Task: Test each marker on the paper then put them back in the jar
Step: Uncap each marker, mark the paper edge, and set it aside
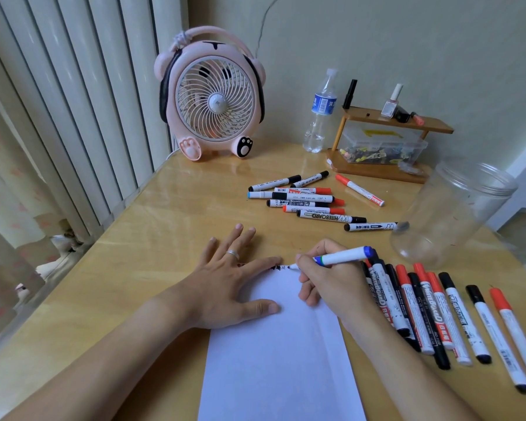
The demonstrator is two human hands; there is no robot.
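Paper (pixel 281 354): plain white, small dark marks along its far edge. Marker in the right hand (pixel 331 284): white barrel (pixel 342 257), blue end, green and blue band. Far heap of markers (pixel 304 199): white barrels, black, red and one light-blue cap. Near row of markers (pixel 438 317): white and black barrels, red and black caps. Jar (pixel 456 214): clear, colourless. Table (pixel 152 226): honey-yellow wood grain. Fan (pixel 210 95): pale pink, black ears, white grille. Bottle (pixel 321 113): clear, blue label. Shelf (pixel 407 123): brown wood. Ring (pixel 233 253): silver.
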